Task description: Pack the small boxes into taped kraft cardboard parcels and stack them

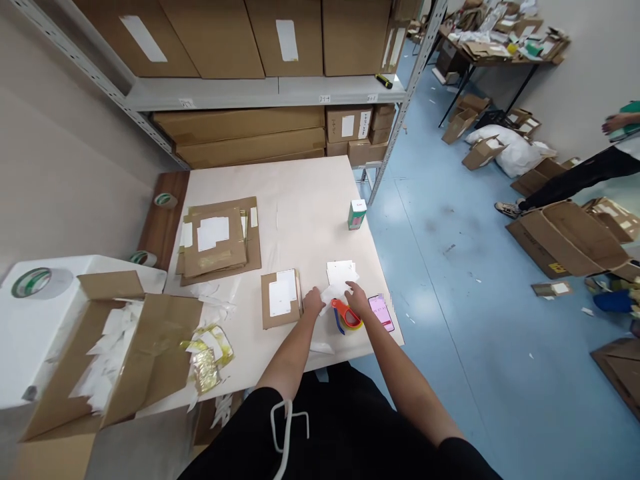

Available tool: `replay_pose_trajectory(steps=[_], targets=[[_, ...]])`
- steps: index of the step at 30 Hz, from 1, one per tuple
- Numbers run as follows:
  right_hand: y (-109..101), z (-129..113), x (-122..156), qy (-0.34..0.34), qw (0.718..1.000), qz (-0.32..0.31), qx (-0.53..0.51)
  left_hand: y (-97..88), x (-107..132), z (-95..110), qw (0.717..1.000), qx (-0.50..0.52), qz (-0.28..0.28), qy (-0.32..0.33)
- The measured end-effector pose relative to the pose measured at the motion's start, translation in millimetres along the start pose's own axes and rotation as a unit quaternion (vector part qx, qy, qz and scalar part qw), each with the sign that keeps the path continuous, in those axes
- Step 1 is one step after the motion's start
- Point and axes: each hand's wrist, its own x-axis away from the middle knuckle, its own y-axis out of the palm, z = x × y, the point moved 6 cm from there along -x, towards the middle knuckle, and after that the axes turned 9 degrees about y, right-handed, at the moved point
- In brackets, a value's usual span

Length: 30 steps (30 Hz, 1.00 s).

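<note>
Gripping a white slip from opposite ends, a worker's left hand and right hand sit equally close to it, its long axis running roughly from one to the other. The slip lies just beyond a red tool; a parcel flanks the left hand, a phone the right. A shelf of boxes backs the pale worktop; another person stands across the blue floor.

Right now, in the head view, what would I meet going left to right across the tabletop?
Flat cardboard stack → smaller labelled cardboard piece → your left hand → your right hand → phone with a pink screen.
</note>
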Motion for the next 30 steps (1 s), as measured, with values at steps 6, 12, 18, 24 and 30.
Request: replay_pose_trajectory(steps=[6, 12, 18, 24, 30], targets=[[-13, 7, 13, 0.005, 1.000, 0.022, -0.006, -13.0, 9, 5, 0.999, 0.018, -0.018, 0.029], [-22, -38, 17, -0.105, 0.990, 0.021, 0.092, -71.3, 47, 14, 0.994, 0.017, 0.039, 0.097], [-33, -99, 22, -0.226, 0.953, -0.016, 0.199, -146.6, 93, -3, 0.988, -0.023, 0.084, 0.127], [-34, -135, 40, -0.289, 0.943, -0.054, 0.155, -185.7, 120, 13, 0.982, -0.028, 0.102, 0.157], [-39, -140, 52, -0.339, 0.931, -0.084, 0.107, -198.4, 122, 34, 0.969, 0.045, 0.109, 0.218]])
